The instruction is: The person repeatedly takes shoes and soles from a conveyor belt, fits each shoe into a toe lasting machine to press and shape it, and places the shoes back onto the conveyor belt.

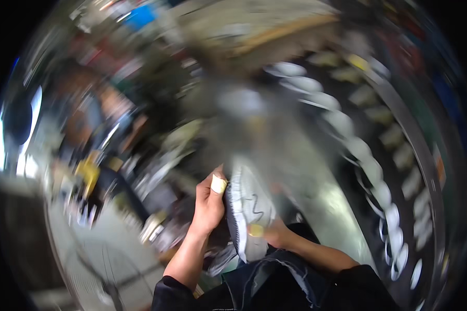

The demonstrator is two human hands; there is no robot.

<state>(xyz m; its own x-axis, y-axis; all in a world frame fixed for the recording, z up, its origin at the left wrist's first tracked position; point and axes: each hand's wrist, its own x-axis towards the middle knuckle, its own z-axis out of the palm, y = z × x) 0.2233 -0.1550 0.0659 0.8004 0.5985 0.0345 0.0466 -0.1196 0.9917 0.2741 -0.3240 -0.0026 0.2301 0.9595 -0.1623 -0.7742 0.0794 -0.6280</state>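
Nearest, the rounded near end of a white shoe-shaped piece [251, 202] is held just above the frayed denim [290, 259] over the lap. A firm base is best kept there: by the right hand [275, 233], the lower part is gripped, thumb pressed flat on top, fingers hidden beneath. Pressure should be spread so that the white face is not creased. Farther up, the left hand [210, 199] is curled at the left edge, its thumb wrapped in yellow; whether the edge is pinched cannot be told. The edge is best kept taut and unturned. The piece thus lies between the two hands, pointed away from the body, its far end blurred. Beyond, to the right, a row of white curved pieces [360, 147] is seen.
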